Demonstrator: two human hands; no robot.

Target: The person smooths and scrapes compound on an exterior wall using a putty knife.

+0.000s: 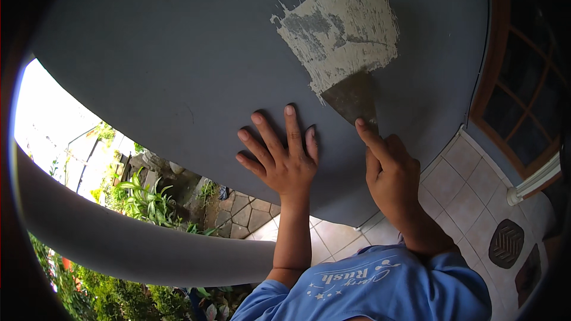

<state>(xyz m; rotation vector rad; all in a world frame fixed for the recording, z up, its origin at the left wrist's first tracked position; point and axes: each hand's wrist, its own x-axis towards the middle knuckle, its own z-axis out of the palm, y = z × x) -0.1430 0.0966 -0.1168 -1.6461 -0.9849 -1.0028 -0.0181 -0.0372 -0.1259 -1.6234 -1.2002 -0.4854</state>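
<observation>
- Left hand (284, 157): fingers spread, palm flat against the dark grey wall (178, 53), holding nothing.
- Right hand (389, 172): closed around a putty knife (355, 98), forefinger laid along the blade.
- Putty knife: blade pressed to the wall, right of the left hand, just below a pale filler patch (345, 24).
- Right: wooden window frame (523, 83), tiled floor (458, 196).

1. We see a scraper (355, 100) with a broad, dull metal blade, lying flat on the dark grey wall (178, 53), its wide edge upward.
2. Just above the blade, touching it, a patch of pale filler (345, 24) is spread in rough streaks.
</observation>
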